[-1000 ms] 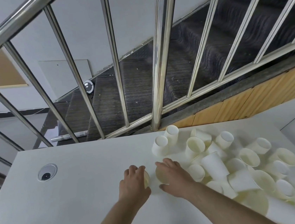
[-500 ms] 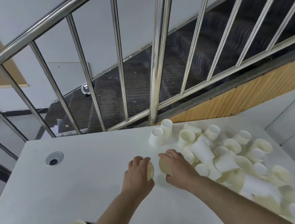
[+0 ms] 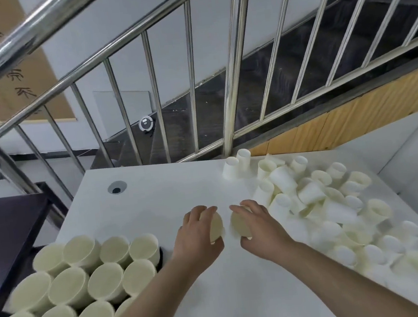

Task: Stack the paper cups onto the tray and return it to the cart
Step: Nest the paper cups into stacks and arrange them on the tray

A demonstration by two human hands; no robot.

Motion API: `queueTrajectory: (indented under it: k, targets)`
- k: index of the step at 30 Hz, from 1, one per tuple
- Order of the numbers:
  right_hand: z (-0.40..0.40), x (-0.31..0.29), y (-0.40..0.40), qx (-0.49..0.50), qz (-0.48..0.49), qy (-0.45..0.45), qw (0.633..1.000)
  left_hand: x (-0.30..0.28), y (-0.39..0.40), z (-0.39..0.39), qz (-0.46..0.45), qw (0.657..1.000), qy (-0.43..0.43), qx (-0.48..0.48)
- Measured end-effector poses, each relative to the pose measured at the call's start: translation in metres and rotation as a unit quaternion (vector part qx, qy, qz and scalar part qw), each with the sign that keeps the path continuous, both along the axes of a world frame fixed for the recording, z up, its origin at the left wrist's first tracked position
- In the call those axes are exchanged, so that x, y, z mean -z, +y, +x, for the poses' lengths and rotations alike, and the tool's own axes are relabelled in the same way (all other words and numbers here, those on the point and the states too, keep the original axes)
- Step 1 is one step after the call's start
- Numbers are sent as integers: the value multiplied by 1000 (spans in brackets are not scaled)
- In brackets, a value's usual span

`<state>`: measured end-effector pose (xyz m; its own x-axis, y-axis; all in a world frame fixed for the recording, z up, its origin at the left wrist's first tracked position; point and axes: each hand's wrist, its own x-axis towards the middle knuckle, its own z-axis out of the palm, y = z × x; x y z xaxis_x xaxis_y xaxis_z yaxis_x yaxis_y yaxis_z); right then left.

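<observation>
both hands have drawn back from the loose heap toward the near side of the desk (image 3: 169,189), each with a paper cup, and the view has swung left and down, so the tray of upright cups now shows at the lower left, where half a second ago only three rims peeked in. left hand (image 3: 198,237) has its fingers curled round a cup lying sideways, its open mouth (image 3: 216,226) facing right; right hand (image 3: 259,228) grips another sideways cup whose mouth (image 3: 239,224) faces left. the two mouths stand just beside each other, apart.

the tray (image 3: 161,256) is black, mostly hidden under rows of upright cups (image 3: 85,271) packed rim to rim; whether each is a single cup or a nested stack cannot be told. the heap of loose cups (image 3: 319,198) lies tumbled across the right of the desk, two standing upside down (image 3: 236,167) at the far edge near the steel railing (image 3: 235,77).

judged from this, the carry to the tray is under way, with many loose cups left to gather; the cart is not clearly in view.
</observation>
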<state>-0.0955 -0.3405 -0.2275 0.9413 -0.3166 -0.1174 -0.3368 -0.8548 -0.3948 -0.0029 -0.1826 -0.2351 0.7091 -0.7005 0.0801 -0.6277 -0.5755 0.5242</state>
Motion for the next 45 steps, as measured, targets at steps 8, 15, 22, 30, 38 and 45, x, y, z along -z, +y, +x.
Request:
queueTrajectory:
  k: [8, 15, 22, 30, 38, 45]
  targets:
    - [-23, -13, 74, -23, 32, -35, 999, -16, 101, -29, -35, 999, -26, -24]
    - [-4, -16, 147, -43, 43, -36, 998, -18, 174, -13, -25, 998, -26, -56]
    - [42, -12, 241, -41, 59, -40, 997, -14, 260, 35, -14, 998, -7, -59]
    - [83, 2, 326, -61, 87, -16, 994, -4, 345, 81, 32, 996, 23, -79]
    - [106, 18, 365, -86, 62, 16, 994, 10, 382, 100, 54, 994, 31, -85]
    - [116, 27, 377, -106, 31, 50, 993, 26, 391, 107, 76, 993, 56, -74]
